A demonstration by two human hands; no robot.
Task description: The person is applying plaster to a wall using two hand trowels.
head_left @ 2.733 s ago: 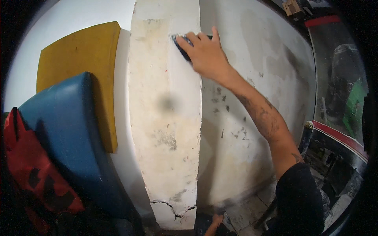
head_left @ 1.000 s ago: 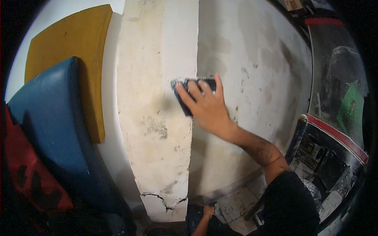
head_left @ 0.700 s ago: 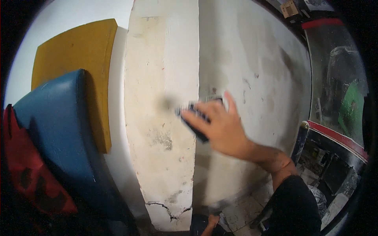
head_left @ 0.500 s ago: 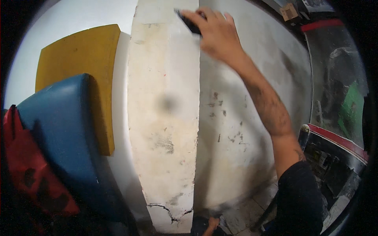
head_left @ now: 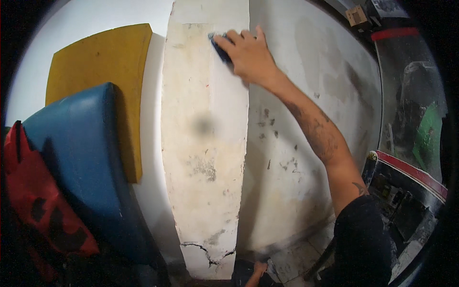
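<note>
My right hand [head_left: 251, 55] is raised against the upper part of a cream-coloured pillar [head_left: 184, 119]. Its fingers wrap a dark, brush-like block [head_left: 223, 51] with a rough edge; the exact kind is unclear. The block lies at the pillar's face, near its right edge. A smoother pale patch runs down the pillar beneath it. Low at the bottom edge, what looks like my left hand [head_left: 259, 269] shows small beside dark cloth, its fingers too indistinct to read. The pillar has stains, scuffs and a jagged crack [head_left: 205, 251] near its foot.
On the left lean a yellow panel [head_left: 95, 62] and a blue padded board [head_left: 71, 129], with a red cloth [head_left: 43, 201] in front. Stained wall [head_left: 296, 153] continues right of the pillar. Farther right stand a glass panel [head_left: 406, 95] and a dark red-edged unit [head_left: 401, 182].
My right hand has moved down the pillar with the dark brush-like block still in its grip. The whole view has shifted slightly.
</note>
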